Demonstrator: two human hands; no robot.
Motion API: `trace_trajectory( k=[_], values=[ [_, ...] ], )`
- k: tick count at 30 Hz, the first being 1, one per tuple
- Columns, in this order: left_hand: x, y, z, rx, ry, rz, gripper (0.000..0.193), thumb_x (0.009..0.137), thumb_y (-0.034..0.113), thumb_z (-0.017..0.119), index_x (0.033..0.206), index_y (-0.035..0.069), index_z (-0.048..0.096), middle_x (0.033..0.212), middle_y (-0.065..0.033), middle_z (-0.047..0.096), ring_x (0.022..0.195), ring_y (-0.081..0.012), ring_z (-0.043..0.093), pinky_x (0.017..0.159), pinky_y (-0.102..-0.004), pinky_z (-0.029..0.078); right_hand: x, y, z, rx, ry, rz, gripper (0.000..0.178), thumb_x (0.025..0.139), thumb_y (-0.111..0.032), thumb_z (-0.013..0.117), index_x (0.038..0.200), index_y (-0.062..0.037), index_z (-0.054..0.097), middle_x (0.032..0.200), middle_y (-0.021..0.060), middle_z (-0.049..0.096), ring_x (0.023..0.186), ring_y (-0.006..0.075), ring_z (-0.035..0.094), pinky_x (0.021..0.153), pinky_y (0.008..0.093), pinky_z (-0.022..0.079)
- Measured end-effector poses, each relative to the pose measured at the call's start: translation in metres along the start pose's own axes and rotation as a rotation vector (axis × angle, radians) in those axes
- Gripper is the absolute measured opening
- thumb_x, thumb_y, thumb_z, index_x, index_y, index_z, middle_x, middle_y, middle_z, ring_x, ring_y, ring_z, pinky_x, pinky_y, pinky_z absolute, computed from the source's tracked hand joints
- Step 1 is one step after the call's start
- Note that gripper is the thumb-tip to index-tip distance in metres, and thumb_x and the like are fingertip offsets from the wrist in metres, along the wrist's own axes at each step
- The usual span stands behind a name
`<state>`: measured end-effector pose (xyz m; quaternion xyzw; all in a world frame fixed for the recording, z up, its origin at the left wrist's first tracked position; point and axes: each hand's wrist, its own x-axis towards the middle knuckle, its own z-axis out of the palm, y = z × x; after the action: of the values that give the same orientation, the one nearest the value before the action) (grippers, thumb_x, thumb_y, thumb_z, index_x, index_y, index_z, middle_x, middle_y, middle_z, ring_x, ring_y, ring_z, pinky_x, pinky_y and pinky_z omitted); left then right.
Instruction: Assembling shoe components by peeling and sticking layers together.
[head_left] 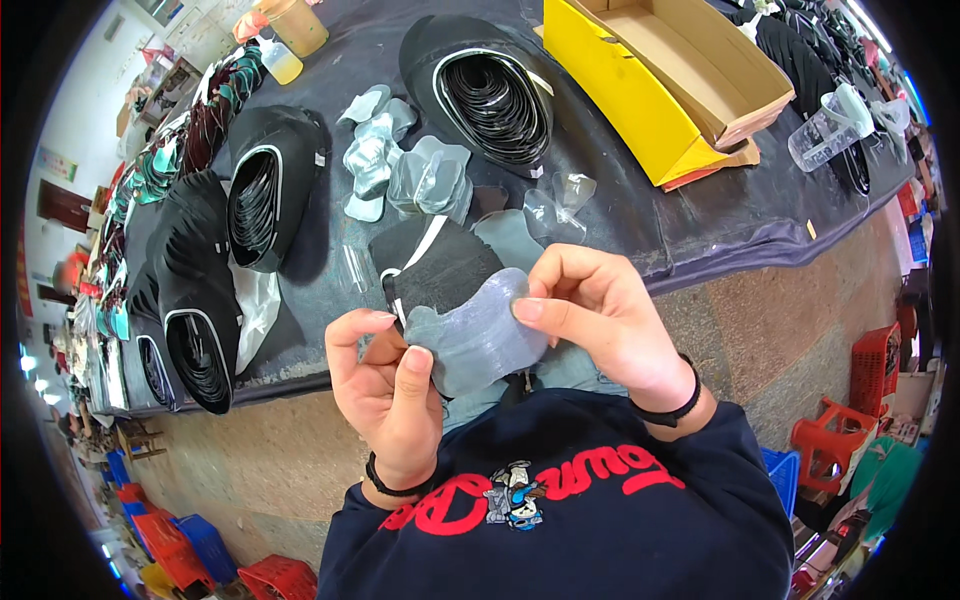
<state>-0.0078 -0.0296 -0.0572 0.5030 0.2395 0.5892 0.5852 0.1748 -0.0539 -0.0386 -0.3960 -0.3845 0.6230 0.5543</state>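
Between my hands is a thin translucent plastic sheet (480, 335) with a curved, notched outline. My left hand (395, 400) pinches its left end between thumb and fingers. On the opposite end, my right hand (595, 320) grips it with thumb on top and fingers curled behind. Just beyond the sheet, a black fabric cup-shaped piece (440, 262) with a white strap lies on the table edge, partly hidden by the sheet. Farther off are loose stacks of similar clear plastic pieces (430, 178), with a few single ones (560, 205) to their right.
Nested black fabric cups stand in a stack (490, 90) at the back, with more stacks (255, 200) on the left. A yellow cardboard box (625, 100) sits at the back right, beside a clear plastic cup (825, 135). A spray bottle (280, 62) stands far left. Red stools (832, 440) are on the floor.
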Motion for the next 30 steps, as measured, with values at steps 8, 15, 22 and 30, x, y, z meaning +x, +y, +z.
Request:
trace_trajectory(
  k=[8,15,22,30],
  values=[
    [0.003,0.002,0.003,-0.06,0.075,-0.04,0.034,0.087,0.004,0.05,0.116,0.002,0.032,0.103,-0.0181,0.056,0.096,-0.02,0.056,0.084,-0.0307,0.044,0.003,0.01,0.009,0.183,-0.02,-0.149,0.029,0.081,0.005,0.058,0.096,-0.0083,0.036,0.082,0.0003,0.047,0.078,0.0052,0.049,0.068,0.0206,0.042],
    [0.018,0.03,0.0,-0.285,-0.039,-0.488,0.039,0.079,0.002,0.061,0.111,0.0,0.038,0.093,-0.013,0.062,0.085,-0.0154,0.06,0.075,-0.0273,0.048,0.003,0.013,0.013,0.111,-0.027,-0.529,0.041,0.073,0.012,0.063,0.094,-0.0086,0.035,0.083,0.0017,0.042,0.077,0.0073,0.047,0.069,0.023,0.043],
    [0.021,0.054,0.023,-0.018,-0.003,-0.335,0.056,0.071,-0.013,0.064,0.113,0.003,0.031,0.081,-0.01,0.065,0.072,-0.011,0.061,0.068,-0.0222,0.048,0.013,0.01,-0.002,-0.161,-0.078,-0.765,0.042,0.07,0.004,0.067,0.101,-0.0049,0.041,0.093,0.0095,0.046,0.087,0.0172,0.045,0.079,0.0304,0.038],
    [0.023,0.025,0.018,0.573,-0.226,-0.29,0.014,0.069,0.006,0.073,0.077,-0.001,0.063,0.105,-0.0018,0.05,0.062,-0.0059,0.055,0.058,-0.0196,0.042,0.0,-0.011,0.006,-0.763,0.054,-0.636,0.028,0.063,-0.015,0.075,0.088,-0.0092,0.064,0.094,0.0053,0.053,0.093,0.0197,0.044,0.079,0.0301,0.037]
  ],
)
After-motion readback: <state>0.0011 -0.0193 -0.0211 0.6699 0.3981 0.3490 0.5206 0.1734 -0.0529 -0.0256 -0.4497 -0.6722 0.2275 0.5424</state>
